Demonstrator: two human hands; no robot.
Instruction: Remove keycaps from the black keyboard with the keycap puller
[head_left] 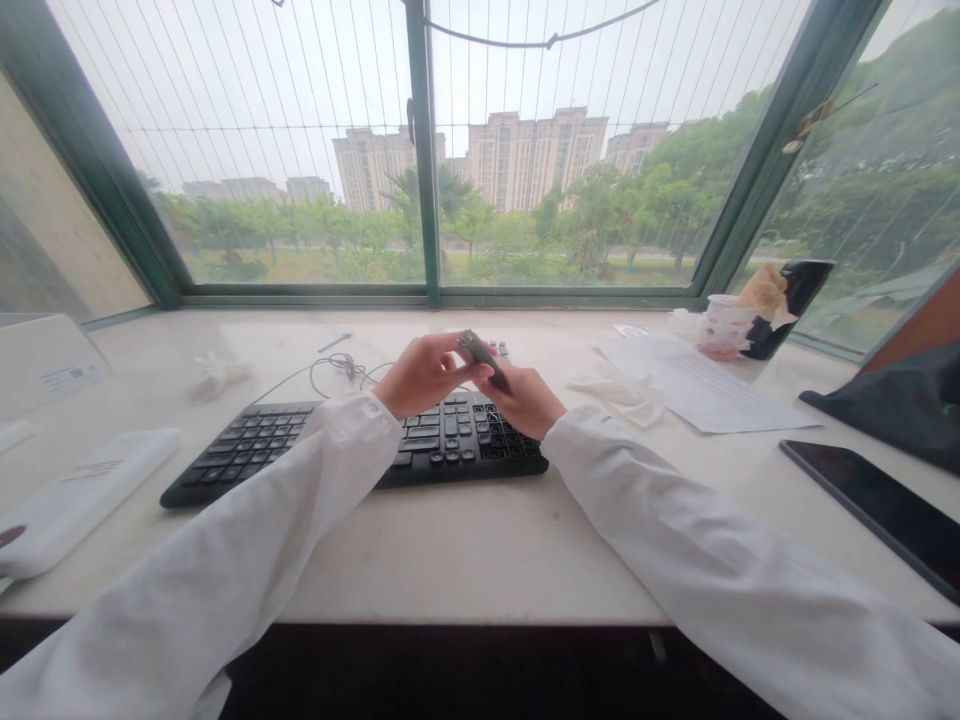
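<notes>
Both hands meet above a black keyboard point(457, 440) whose right part has several keys off or altered. My right hand point(523, 398) is wrapped round a small dark grey tool point(484, 360) that slants up to the left. My left hand point(421, 375) is closed, with its thumb and fingertips at the tool's side and upper end; whether it pinches anything small is hidden. A few small light keycaps point(499, 349) lie just behind the hands.
A crumpled tissue point(630, 392) and printed sheets point(709, 385) lie right of the keyboard, with a paper cup point(726, 325) behind. A phone point(874, 505) is at far right. At left are a white packet point(90, 500), a crumpled plastic bag point(217, 375) and a cable point(341, 368).
</notes>
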